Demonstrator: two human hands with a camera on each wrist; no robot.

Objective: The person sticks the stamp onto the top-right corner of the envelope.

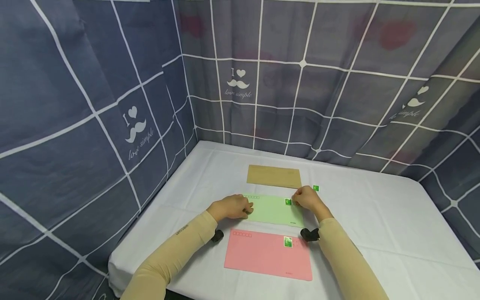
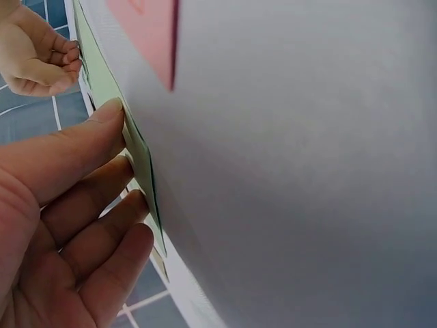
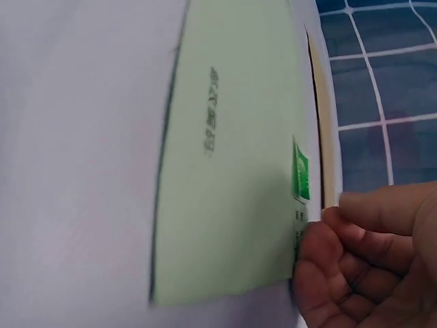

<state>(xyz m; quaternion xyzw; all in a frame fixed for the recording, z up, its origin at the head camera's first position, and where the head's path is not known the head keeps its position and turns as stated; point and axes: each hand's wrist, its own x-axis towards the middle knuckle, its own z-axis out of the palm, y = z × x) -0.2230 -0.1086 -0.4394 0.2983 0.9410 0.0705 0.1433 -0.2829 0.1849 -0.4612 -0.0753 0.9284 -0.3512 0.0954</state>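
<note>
A pale green envelope lies on the white table, with a green stamp at its upper right corner. At the envelope's left edge, the fingertips of my left hand rest on it; the left wrist view shows the thumb and loosely bent fingers touching that edge. My right hand is at the upper right corner beside the stamp. In the right wrist view its fingers are curled, the thumb near the index finger; whether anything is between them is hidden.
Nearer to me is a pink envelope with its own green stamp. Beyond the green one lies a brown envelope. A loose green stamp sits right of it. Dark checked curtains border the table.
</note>
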